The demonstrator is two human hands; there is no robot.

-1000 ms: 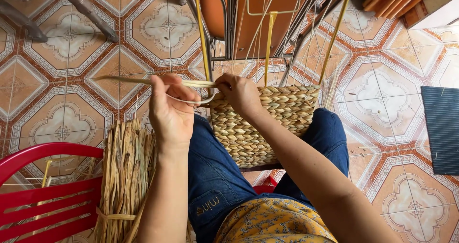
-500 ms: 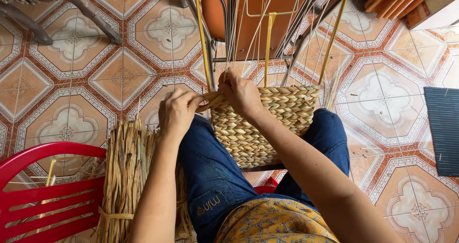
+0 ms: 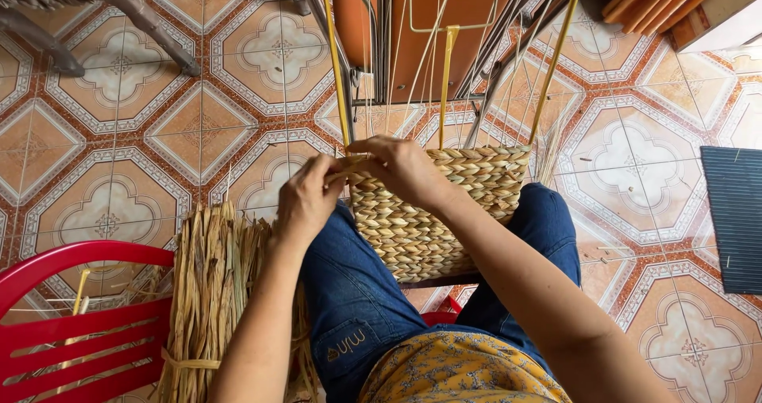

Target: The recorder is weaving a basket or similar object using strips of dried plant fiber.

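The half-woven straw basket [image 3: 432,213] sits between the person's knees, leaning on the blue jeans [image 3: 357,300], with yellow upright stakes [image 3: 336,70] poking out of its top rim. Both hands meet at the basket's upper left corner. The left hand [image 3: 305,201] has its grip pinched around a pale straw strand [image 3: 349,167], and the right hand [image 3: 401,169] is clenched on the same strand right at the rim, fingers touching the weave. A tied bundle of dried straw [image 3: 210,292] lies on the tiled floor [image 3: 119,157] just beside the left leg, next to a red plastic chair [image 3: 71,324].
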